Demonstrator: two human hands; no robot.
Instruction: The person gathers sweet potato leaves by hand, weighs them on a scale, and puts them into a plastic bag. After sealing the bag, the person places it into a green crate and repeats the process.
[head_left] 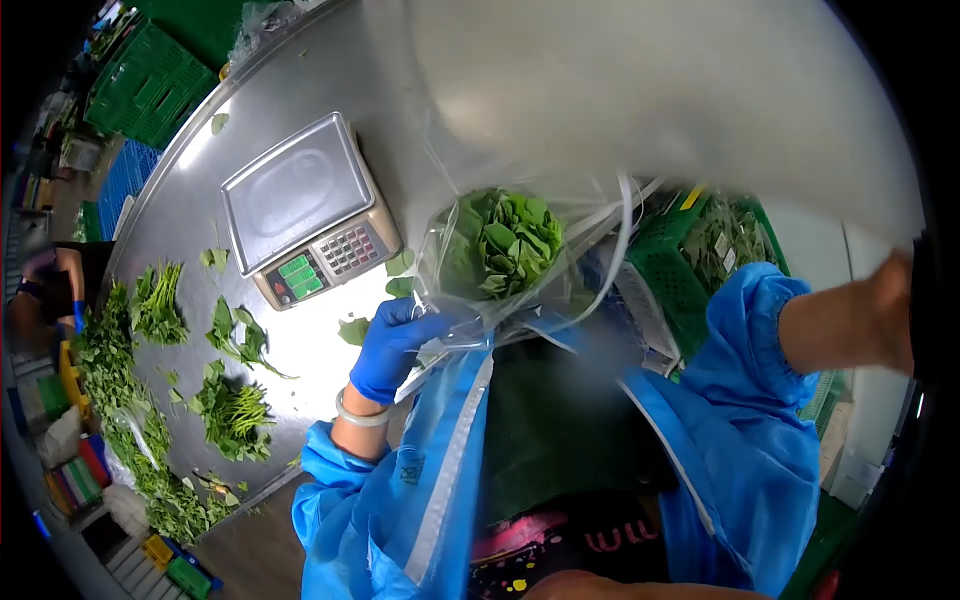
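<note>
A clear plastic bag (440, 260) with leafy greens (510, 240) inside is in front of my chest. My left hand (395, 345), in a blue glove, is closed on the bag's edge at its lower left. Far to the right, my right hand (888, 305) is bare and blurred, partly cut off by the dark edge of the view, so its fingers cannot be made out. Left of the bag, a weighing scale (295, 195) with a bare metal tray stands on the metal table (390, 120). A pale blurred shape covers the upper right.
Bunches of greens (235, 410) and a long leafy heap (120, 390) lie on the table's left side. A green crate (155, 80) stands at the upper left, another crate (660, 250) with bagged greens at the right. Another person's arm (70, 275) shows at the far left.
</note>
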